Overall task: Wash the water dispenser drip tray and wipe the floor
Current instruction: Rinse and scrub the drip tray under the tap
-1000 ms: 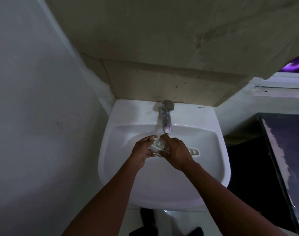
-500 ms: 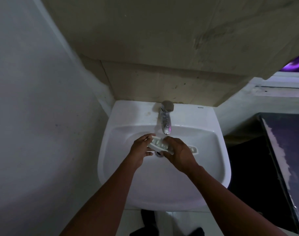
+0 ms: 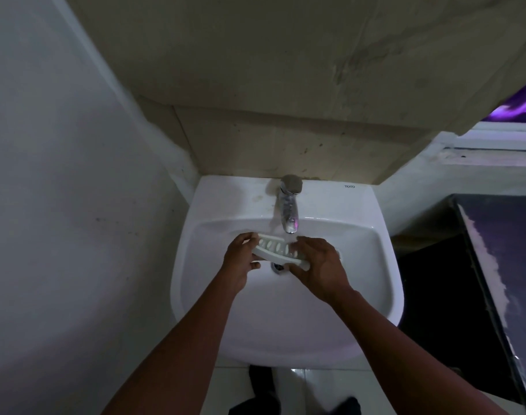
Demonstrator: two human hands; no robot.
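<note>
The white slotted drip tray (image 3: 275,250) is held over the bowl of a white wall sink (image 3: 285,319), just under the chrome tap (image 3: 288,205). My left hand (image 3: 240,259) grips its left end, fingers curled over the far edge. My right hand (image 3: 318,265) holds its right end and covers that part of the tray. The tray lies roughly flat, slots facing up. The drain (image 3: 276,267) shows just below the tray. I cannot tell if water runs from the spout.
A plain wall (image 3: 61,205) stands close on the left. A beige panel (image 3: 270,139) rises behind the sink. A dark cabinet or counter (image 3: 495,265) sits at the right. White floor tiles (image 3: 309,384) show below the sink.
The tray has been turned from a bunched, edge-on hold to flat with its slots up. My hands have spread apart to its two ends.
</note>
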